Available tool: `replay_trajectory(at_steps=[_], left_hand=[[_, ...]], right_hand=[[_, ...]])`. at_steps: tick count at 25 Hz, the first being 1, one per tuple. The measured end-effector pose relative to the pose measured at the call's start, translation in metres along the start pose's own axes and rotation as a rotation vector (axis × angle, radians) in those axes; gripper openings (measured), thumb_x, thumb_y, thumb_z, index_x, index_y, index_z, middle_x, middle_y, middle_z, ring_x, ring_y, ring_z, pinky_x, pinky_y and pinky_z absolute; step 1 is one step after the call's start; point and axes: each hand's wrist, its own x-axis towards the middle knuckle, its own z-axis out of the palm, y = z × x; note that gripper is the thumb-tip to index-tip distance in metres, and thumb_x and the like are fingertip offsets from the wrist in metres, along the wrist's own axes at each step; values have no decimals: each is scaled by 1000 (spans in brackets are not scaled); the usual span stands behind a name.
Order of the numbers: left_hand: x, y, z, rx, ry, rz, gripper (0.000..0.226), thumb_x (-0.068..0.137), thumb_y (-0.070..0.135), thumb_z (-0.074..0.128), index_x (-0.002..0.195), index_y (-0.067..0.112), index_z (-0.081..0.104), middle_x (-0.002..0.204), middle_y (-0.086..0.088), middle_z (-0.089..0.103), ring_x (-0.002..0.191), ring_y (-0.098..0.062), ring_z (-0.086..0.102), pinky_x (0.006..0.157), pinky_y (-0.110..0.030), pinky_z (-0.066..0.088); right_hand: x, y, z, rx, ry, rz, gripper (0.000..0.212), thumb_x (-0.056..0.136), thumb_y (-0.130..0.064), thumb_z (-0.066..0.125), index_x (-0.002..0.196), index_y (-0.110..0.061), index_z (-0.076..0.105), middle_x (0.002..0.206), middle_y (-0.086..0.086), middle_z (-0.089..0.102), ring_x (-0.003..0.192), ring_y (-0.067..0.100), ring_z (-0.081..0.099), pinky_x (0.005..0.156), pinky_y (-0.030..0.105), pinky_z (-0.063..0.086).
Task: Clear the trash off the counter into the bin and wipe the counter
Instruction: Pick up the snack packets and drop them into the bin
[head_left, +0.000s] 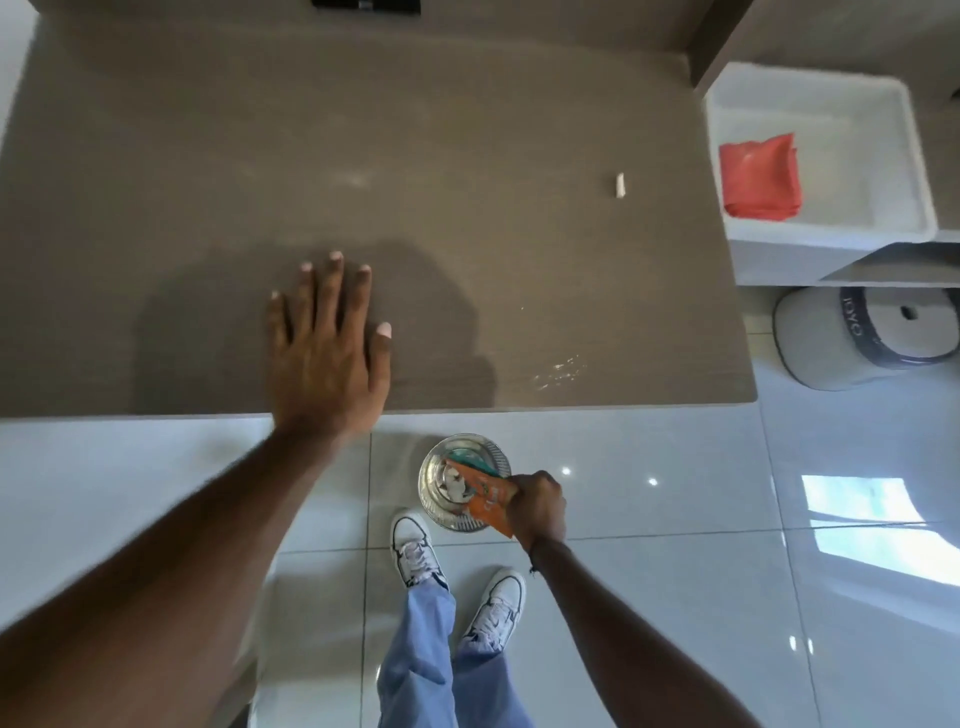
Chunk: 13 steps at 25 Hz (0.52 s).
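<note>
My left hand (327, 343) lies flat, fingers spread, on the brown counter (467, 234) near its front edge. Down by the floor, my right hand (537, 506) is shut on an orange wrapper (491, 501), holding it over the rim of a small clear bin (441, 512) that has crumpled white paper and a teal wrapper inside. One small white scrap (620, 185) lies on the counter at the right. Crumbs or a spill (561, 370) glint near the counter's front right corner. A folded red cloth (761, 176) rests in a white tray (883, 218) to the right of the counter.
The bin stands on a glossy white tiled floor just below the counter edge, beside my white shoes (415, 545). A grey round stool or container (852, 338) sits on the floor at the right. A dark object (366, 5) lies at the counter's far edge.
</note>
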Motion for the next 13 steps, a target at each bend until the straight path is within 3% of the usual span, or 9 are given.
replay_trajectory(at_steps=[4, 7, 11, 13], left_hand=[[2, -1, 5, 44, 60, 13, 63, 105, 48, 21, 163, 22, 20, 174, -9, 20, 159, -36, 23, 127, -61, 21], [3, 1, -5, 34, 27, 6, 64, 105, 48, 20, 163, 22, 18, 174, -9, 18, 160, -37, 20, 128, -62, 19], [4, 6, -19, 41, -45, -5, 65, 104, 48, 20, 164, 22, 16, 176, -8, 14, 161, -35, 17, 129, -63, 19], [4, 9, -22, 41, -72, -5, 66, 104, 47, 20, 164, 22, 16, 176, -8, 13, 161, -35, 17, 128, -63, 19]], right_hand=[[45, 14, 42, -90, -67, 50, 46, 80, -30, 66, 126, -22, 67, 114, 18, 74, 106, 41, 68, 88, 41, 55], [28, 15, 34, -82, -18, -11, 33, 84, -34, 62, 112, -20, 71, 107, 15, 75, 99, 40, 69, 81, 39, 55], [-28, -13, -11, 34, 108, -317, 14, 85, -16, 62, 88, -19, 75, 93, 4, 78, 76, 27, 73, 65, 36, 60], [-51, -42, -45, 157, 246, -547, 14, 84, -13, 64, 85, -25, 72, 83, -7, 75, 64, 10, 67, 58, 28, 57]])
